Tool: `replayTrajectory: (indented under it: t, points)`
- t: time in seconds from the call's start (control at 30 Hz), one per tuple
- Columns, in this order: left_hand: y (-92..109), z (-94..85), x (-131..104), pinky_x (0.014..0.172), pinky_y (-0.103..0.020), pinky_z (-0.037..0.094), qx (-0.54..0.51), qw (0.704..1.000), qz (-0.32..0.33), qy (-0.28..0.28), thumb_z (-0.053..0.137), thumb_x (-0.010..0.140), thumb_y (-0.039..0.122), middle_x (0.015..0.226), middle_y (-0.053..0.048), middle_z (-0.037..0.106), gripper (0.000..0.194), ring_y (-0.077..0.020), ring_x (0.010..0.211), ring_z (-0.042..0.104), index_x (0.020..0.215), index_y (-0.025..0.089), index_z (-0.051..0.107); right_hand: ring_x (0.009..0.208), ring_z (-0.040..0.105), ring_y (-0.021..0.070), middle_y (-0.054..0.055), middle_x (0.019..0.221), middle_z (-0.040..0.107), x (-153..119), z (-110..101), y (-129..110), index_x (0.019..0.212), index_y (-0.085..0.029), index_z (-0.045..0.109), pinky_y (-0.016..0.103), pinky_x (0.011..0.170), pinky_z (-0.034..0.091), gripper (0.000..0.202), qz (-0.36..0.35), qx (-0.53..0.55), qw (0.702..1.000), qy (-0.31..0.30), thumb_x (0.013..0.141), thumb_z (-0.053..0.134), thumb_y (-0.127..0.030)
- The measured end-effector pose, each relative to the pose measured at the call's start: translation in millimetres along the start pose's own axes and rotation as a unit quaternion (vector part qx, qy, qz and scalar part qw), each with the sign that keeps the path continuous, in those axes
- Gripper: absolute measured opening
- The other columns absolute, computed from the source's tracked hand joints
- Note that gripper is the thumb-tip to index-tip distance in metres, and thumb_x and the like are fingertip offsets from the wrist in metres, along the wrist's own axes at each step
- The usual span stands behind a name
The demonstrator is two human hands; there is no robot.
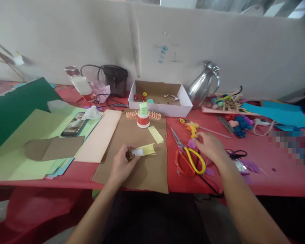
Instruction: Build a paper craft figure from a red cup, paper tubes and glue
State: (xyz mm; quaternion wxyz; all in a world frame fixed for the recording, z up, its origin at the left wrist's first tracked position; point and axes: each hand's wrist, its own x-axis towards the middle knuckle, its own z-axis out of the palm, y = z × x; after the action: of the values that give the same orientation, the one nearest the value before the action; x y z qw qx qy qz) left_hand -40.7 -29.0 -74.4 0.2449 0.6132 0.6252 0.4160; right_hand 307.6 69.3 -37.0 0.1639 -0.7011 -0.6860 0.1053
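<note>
Long table (289,179) under a red covering, pushed along a pale wall (91,34) with blue scribbles on it. Against the wall: a dark bag (116,79), an open white box (162,110) with small bits inside, a silver jug (202,83) leaning.

Middle of the table: a brown cardboard sheet (142,171). On it, towards the back, a red-and-white cup (143,119) with pleated orange paper either side and folded green paper on top; a loose yellow strip (156,134) close by.

Left hand (122,165) over the cardboard, fingers pinching a folded yellow paper piece (148,149), white patch on its near end. Right hand (209,145) out over the red covering, fingers curled beside a yellow scrap (192,130); cannot tell whether it grips anything.

Scissors (182,146), red and yellow handles, lie between the hands. Left side: green sheets (22,135), a phone (73,124). Far right: bright blue sheet (282,112).
</note>
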Motion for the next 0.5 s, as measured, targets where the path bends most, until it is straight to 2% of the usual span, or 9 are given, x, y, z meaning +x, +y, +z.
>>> replayTrajectory:
  t: [0.1,0.23,0.4,0.5]
  points:
    - [1.0,2.1,-0.4,0.087,-0.037,0.049,-0.018,1.000,0.003,0.018,0.069,0.077,0.024,0.108,-0.007,0.071,0.034,-0.0243,0.102,0.067,0.107,0.022,0.055,0.102,0.065,0.0342,0.021,0.102,0.071,36.1,5.6,9.2,0.090,-0.013,0.071,0.042,0.087,0.045,0.022,0.065,0.015,0.998,-0.011,0.080,0.065,-0.032]
    - [0.1,2.7,-0.8,0.092,-0.040,0.048,-0.016,0.999,0.020,0.025,0.070,0.078,0.024,0.120,-0.010,0.067,0.034,-0.0260,0.110,0.065,0.109,0.022,0.057,0.076,0.068,0.0288,0.012,0.071,0.070,65.7,14.8,10.9,0.067,-0.016,0.067,0.035,0.065,0.047,0.017,0.142,0.081,0.985,-0.054,0.068,0.075,-0.031]
    - [-0.6,2.6,-1.1,0.091,-0.040,0.049,-0.019,0.999,0.032,0.026,0.071,0.077,0.024,0.119,-0.009,0.068,0.037,-0.0271,0.109,0.065,0.112,0.023,0.059,0.045,0.053,0.0156,0.003,0.050,0.057,72.4,14.0,6.6,0.066,-0.016,0.061,0.027,0.043,0.038,0.010,0.196,0.217,0.954,-0.063,0.072,0.063,-0.024]
    - [-1.3,3.3,-1.9,0.093,-0.040,0.048,-0.019,0.999,0.031,0.026,0.070,0.078,0.025,0.120,-0.009,0.068,0.034,-0.0268,0.109,0.065,0.111,0.023,0.059,0.043,0.051,0.0137,0.001,0.052,0.056,62.8,-0.4,-0.8,0.074,-0.017,0.059,0.025,0.039,0.037,0.004,0.185,0.289,0.938,-0.039,0.071,0.059,-0.020]
